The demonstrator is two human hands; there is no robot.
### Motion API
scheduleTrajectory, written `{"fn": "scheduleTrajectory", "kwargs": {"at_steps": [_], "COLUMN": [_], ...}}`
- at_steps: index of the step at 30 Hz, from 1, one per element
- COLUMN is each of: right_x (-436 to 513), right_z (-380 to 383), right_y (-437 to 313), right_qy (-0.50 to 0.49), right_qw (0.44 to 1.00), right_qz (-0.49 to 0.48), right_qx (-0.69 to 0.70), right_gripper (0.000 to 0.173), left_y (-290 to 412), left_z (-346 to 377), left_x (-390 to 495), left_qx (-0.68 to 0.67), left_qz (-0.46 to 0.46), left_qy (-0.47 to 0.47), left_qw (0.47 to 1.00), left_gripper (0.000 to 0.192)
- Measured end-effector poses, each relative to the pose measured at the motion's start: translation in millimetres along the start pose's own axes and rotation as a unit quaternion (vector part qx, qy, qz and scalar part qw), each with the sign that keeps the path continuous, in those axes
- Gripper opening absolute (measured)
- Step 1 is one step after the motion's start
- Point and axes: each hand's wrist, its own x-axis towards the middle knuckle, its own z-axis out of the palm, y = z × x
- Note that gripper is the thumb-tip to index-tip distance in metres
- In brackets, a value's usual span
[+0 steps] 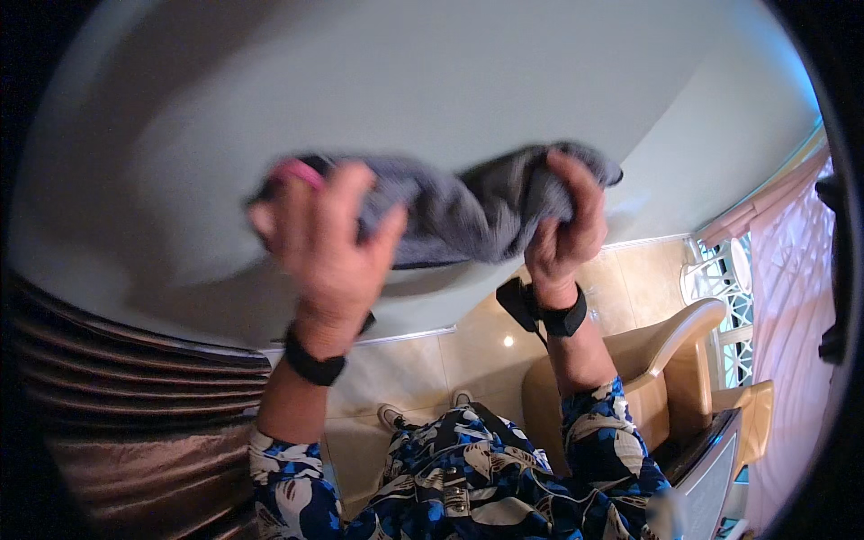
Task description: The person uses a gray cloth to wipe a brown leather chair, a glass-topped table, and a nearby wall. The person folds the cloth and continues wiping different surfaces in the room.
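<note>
A bunched grey fabric item [452,209] is stretched between my two raised hands in front of a pale wall. My left hand [324,229] grips its left end, where a pink part [297,173] shows beside the fingers; this hand is blurred. My right hand [570,216] is closed around the right end, its fingers over the cloth. The cloth sags a little between the hands, and its exact kind cannot be told. Each wrist wears a black strap.
A pale wall [432,88] rises ahead. Dark brown draped fabric [148,405] lies at the left. At the right stand a tan leather chair [634,351], a white chair [698,280] and pink curtains [786,283]. Tiled floor [398,368] lies below.
</note>
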Motion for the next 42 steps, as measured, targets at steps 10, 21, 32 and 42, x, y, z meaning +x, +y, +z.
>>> {"fn": "scheduleTrajectory", "kwargs": {"at_steps": [10, 21, 32, 42], "right_x": [-184, 1, -95, -224], "right_z": [-11, -32, 8, 60], "right_y": [27, 21, 3, -8], "right_qy": [-0.118, 0.065, -0.273, -0.542], "right_qw": [0.939, 0.908, 0.952, 0.817], "right_qz": [0.322, 0.313, 0.075, 0.184], "right_qx": [-0.025, 0.271, 0.116, 0.072], "right_gripper": [0.026, 0.032, 0.03, 0.04], "left_y": [36, 24, -31, -54], "left_z": [63, 2, -7, -5], "left_x": [-196, 7, -134, -253], "left_qx": [-0.103, -0.292, -0.013, 0.006], "left_qz": [-0.168, -0.299, -0.185, -0.544], "left_qy": [-0.287, 0.095, -0.023, -0.101], "left_qw": [0.937, 0.903, 0.982, 0.833], "left_gripper": [0.024, 0.016, 0.022, 0.018]}}
